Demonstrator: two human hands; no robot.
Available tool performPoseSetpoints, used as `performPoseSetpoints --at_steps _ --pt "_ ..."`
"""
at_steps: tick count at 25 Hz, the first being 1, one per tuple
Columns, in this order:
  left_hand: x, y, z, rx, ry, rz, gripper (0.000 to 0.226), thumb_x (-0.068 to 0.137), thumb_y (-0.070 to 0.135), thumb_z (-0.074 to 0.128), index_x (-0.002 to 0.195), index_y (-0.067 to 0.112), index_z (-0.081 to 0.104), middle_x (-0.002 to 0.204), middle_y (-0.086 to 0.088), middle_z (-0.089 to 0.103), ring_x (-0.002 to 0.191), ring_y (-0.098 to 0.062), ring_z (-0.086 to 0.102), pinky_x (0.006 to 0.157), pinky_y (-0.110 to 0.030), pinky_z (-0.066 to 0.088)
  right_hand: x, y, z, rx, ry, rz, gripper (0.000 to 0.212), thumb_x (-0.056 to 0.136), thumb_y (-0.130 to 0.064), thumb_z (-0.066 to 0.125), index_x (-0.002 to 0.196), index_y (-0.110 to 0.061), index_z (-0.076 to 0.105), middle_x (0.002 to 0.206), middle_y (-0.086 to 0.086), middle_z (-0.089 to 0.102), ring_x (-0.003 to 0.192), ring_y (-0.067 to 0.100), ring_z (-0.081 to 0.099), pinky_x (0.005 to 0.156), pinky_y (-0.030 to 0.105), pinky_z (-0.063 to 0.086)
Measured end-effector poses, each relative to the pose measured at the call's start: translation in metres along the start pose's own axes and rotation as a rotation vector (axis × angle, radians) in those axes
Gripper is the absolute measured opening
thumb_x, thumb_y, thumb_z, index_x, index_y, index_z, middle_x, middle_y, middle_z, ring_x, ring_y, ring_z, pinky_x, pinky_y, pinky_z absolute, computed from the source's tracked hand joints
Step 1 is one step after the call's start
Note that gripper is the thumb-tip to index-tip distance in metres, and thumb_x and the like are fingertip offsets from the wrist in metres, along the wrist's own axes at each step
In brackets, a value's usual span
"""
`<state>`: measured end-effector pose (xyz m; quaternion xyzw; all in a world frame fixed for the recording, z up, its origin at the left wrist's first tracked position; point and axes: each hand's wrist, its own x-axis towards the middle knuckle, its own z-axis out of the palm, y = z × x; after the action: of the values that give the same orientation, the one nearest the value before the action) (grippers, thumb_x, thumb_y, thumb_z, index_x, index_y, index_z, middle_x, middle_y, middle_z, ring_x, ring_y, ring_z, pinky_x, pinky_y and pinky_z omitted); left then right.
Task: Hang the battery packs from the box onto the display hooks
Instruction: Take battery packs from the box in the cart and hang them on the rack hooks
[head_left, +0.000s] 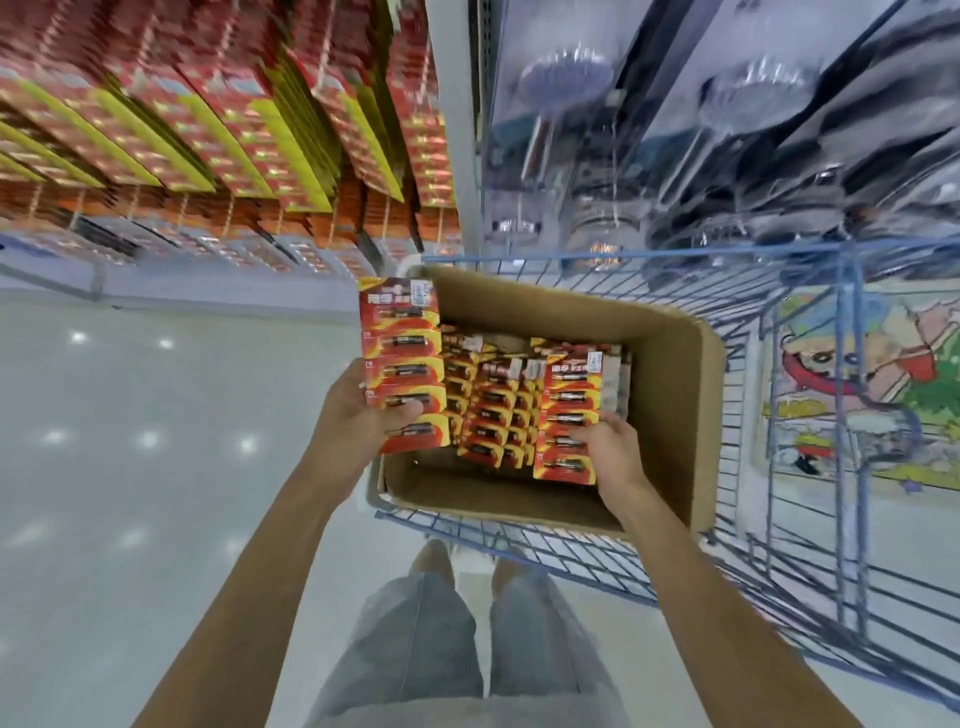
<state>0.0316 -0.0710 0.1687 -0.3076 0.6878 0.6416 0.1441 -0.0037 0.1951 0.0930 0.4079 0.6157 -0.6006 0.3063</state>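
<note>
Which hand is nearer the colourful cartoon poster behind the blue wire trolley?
Right. The right hand is in the brown cardboard box, cartoon poster side; the left hand is at its far edge.

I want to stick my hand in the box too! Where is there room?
Bare cardboard floor shows at the near end of the box, between its near wall and the battery packs. The middle is crowded with packs; the left hand holds one strip over the left wall, the right hand grips another on the right.
</note>
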Motion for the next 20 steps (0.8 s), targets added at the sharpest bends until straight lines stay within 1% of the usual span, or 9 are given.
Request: performPoseSetpoints --at_steps 2,4,5,8,10,13,14,17,20 --pt "0.007 -0.017 0.0 0.004 0.031 -0.021 0.045 0.086 0.005 0.078 0.119 0.033 0.065 0.107 0.011 0.077 0.102 -0.011 0.075 0.079 -0.029 0.064 0.027 0.014 0.006 0.023 0.038 0.085 0.03 0.098 0.002 0.056 0.115 -0.022 0.061 0.109 0.008 0.072 0.096 0.026 0.073 0.073 0.041 0.06" --pt "0.01 -0.027 -0.002 0.015 0.054 -0.02 0.046 0.087 0.006 0.077 0.122 0.033 0.065 0.113 0.008 0.076 0.107 -0.015 0.074 0.083 -0.034 0.062 0.047 0.024 0.011 0.005 0.047 0.129 0.031 0.098 0.002 0.054 0.107 -0.027 0.06 0.112 0.008 0.071 0.099 0.027 0.071 0.084 0.048 0.06" --pt "0.011 -0.029 -0.002 0.026 0.06 -0.014 0.046 0.088 0.006 0.077 0.123 0.033 0.065 0.114 0.008 0.076 0.108 -0.015 0.074 0.084 -0.034 0.062 0.055 0.028 0.013 -0.017 0.048 0.143 0.03 0.098 0.001 0.054 0.107 -0.028 0.06 0.114 0.007 0.071 0.103 0.028 0.07 0.091 0.051 0.059" --pt "0.014 -0.03 0.002 0.104 0.085 -0.013 0.047 0.086 0.012 0.08 0.123 0.034 0.065 0.111 0.014 0.076 0.103 -0.007 0.074 0.08 -0.028 0.063 0.069 0.034 0.02 -0.088 0.046 0.173 0.03 0.099 -0.004 0.056 0.119 -0.027 0.06 0.119 0.004 0.069 0.112 0.029 0.066 0.1 0.053 0.054" --pt "0.017 -0.028 0.004 0.132 0.091 -0.022 0.049 0.083 0.014 0.082 0.124 0.034 0.064 0.11 0.017 0.076 0.101 -0.005 0.074 0.079 -0.026 0.062 0.076 0.037 0.023 -0.084 0.038 0.19 0.031 0.098 -0.005 0.059 0.12 -0.026 0.061 0.121 0.006 0.069 0.113 0.03 0.066 0.097 0.054 0.055" --pt "0.019 -0.028 0.005 0.153 0.099 -0.031 0.05 0.082 0.016 0.083 0.125 0.033 0.062 0.106 0.019 0.076 0.097 0.0 0.074 0.069 -0.015 0.06 0.079 0.036 0.031 -0.049 0.014 0.193 0.028 0.098 0.002 0.056 0.107 -0.025 0.06 0.115 0.007 0.069 0.104 0.027 0.067 0.079 0.043 0.057" --pt "0.018 -0.028 0.005 0.147 0.106 -0.04 0.051 0.082 0.017 0.083 0.126 0.032 0.062 0.106 0.018 0.076 0.096 0.0 0.074 0.066 -0.013 0.059 0.079 0.037 0.033 -0.049 0.009 0.188 0.029 0.098 0.003 0.055 0.106 -0.024 0.06 0.115 0.006 0.069 0.106 0.027 0.066 0.081 0.044 0.056" --pt "0.014 -0.026 0.003 0.124 0.119 -0.056 0.052 0.079 0.021 0.083 0.126 0.032 0.062 0.105 0.018 0.076 0.096 -0.001 0.074 0.063 -0.012 0.057 0.081 0.037 0.041 -0.055 0.004 0.176 0.034 0.096 0.005 0.054 0.114 -0.023 0.061 0.124 0.007 0.068 0.12 0.03 0.062 0.101 0.054 0.052" --pt "0.012 -0.026 0.0 0.112 0.128 -0.058 0.056 0.073 0.03 0.081 0.125 0.033 0.062 0.105 0.017 0.076 0.098 -0.004 0.075 0.068 -0.017 0.061 0.079 0.037 0.047 -0.053 0.011 0.17 0.037 0.096 0.006 0.055 0.101 -0.03 0.06 0.125 0.005 0.067 0.122 0.029 0.06 0.107 0.057 0.048"
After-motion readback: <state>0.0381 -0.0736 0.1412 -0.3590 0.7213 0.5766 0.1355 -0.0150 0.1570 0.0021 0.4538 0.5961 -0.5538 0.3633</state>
